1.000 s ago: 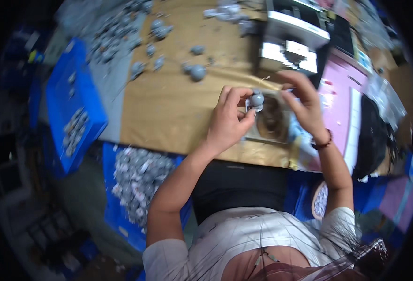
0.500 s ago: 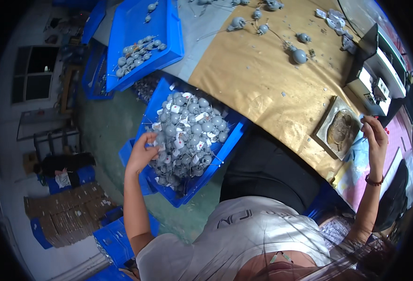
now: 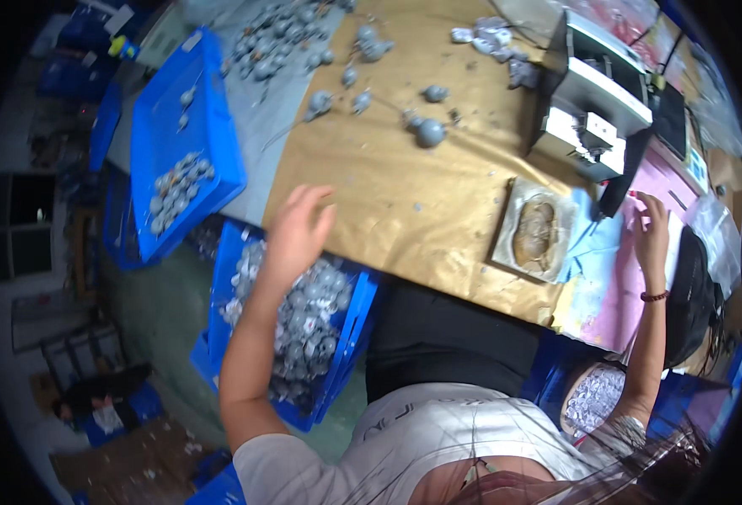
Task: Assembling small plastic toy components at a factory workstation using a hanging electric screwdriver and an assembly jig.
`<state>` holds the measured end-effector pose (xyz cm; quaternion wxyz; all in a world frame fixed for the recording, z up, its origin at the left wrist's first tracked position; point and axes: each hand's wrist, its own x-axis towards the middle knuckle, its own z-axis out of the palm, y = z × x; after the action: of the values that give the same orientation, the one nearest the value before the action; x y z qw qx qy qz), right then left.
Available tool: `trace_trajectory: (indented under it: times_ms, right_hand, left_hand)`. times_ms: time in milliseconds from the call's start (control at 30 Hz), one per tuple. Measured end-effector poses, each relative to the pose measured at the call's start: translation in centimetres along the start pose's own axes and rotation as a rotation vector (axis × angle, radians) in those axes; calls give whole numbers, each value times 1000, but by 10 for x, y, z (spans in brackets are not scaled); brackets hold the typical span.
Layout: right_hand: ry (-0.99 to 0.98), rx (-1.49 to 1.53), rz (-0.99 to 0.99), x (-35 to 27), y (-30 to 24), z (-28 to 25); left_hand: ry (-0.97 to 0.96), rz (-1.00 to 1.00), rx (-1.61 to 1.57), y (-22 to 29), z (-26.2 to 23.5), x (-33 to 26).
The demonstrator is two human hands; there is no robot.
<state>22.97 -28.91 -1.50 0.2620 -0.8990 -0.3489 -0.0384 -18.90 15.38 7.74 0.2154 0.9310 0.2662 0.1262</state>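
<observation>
- While the left hand (image 3: 297,229) hangs over the near left edge of the worktop (image 3: 413,210), its fingers are spread apart and hold nothing that shows.
- Just under that hand and forearm, below the worktop's near edge, sits a blue bin (image 3: 350,337) heaped with small grey parts (image 3: 304,324).
- Over at the near right corner of the worktop, the right hand (image 3: 651,236) rests on a pink sheet (image 3: 624,295), fingers loosely apart; whether it pinches anything I cannot tell.
- A red band (image 3: 655,296) circles the right wrist.
- Between the two hands, near the worktop's near edge, lies a square pad (image 3: 535,229) with a brown worn hollow in its middle.
- Beyond the pad, toward the far right corner, stands a small boxy machine (image 3: 594,101), black and white.
- Loose grey parts, round-headed, lie scattered along the far edge; one larger ball (image 3: 429,133) sits apart from the rest, toward the middle.
- A grey mat (image 3: 274,101) covers the far left corner, thick with more of the parts.
- Off the left edge, a blue tray (image 3: 211,143) holds a thinner scatter of the same parts.
- The brown covering over the worktop is creased and shiny.
</observation>
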Motion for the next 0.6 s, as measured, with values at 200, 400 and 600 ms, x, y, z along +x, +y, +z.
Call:
trace_trajectory:
  times_ms: [200,400,600]
  right_hand:
    - [29,-221,-67,-2,-12,0]
    - [77,-164,-119,10,-16,7]
    - [91,-124,-132,23,-17,14]
  left_hand:
    - [141,362,-12,86,98,135]
    - [167,403,-6,134,163,233]
    - [70,256,-68,157,203,264]
